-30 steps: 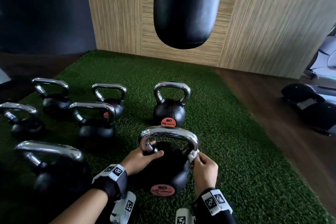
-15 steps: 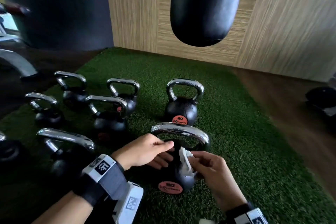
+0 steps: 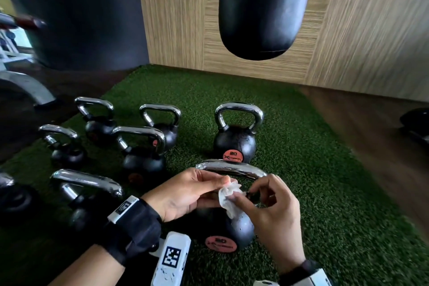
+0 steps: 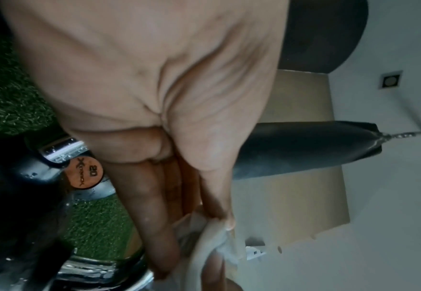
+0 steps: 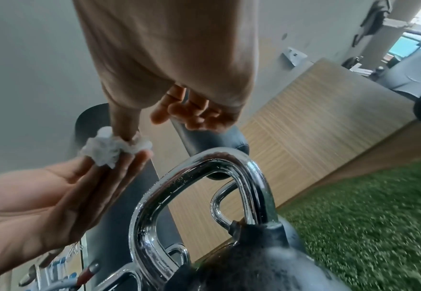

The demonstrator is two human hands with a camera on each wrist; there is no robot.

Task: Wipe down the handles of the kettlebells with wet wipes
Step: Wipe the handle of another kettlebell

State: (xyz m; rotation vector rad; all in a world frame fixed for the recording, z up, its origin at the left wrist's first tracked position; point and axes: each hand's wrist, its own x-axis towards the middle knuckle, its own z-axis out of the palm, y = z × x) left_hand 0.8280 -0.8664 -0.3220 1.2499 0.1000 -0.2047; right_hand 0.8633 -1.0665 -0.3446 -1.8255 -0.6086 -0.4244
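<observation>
Gym corner with a strip of green turf [image 3: 313, 169] on the floor, a wood-panelled wall [image 3: 371, 30] behind, and a black punching bag [image 3: 262, 7] hanging over it. Seven or so black kettlebells with chrome handles stood on the turf, most of them in a cluster on the left. One marked 20 [image 3: 235, 144] stood alone near the middle. Closest to the person sat the near kettlebell [image 3: 241, 230], its handle [image 3: 232, 167] arching just beyond both hands and beaded with droplets in the right wrist view.

Both hands hovered just above that kettlebell's round body, neither touching the handle. The left hand [image 3: 185, 193] lay mostly flat, fingers nearly straight, with its thumb and fingertips closing on one side of a crumpled white wipe [image 3: 228, 195]. The right hand [image 3: 267, 206] pinched the other side of the wipe between thumb and forefinger, its remaining fingers loosely curled and free.

The step appeared to be regathering or passing the wipe between hands. To do it well, the person would probably open the wad into a flatter pad, wrap it fully round the chrome bar, and slide it from one base over the top to the other, steadying the kettlebell with the free hand. A tight ball would likely cover little metal and could slip off the wet handle.
</observation>
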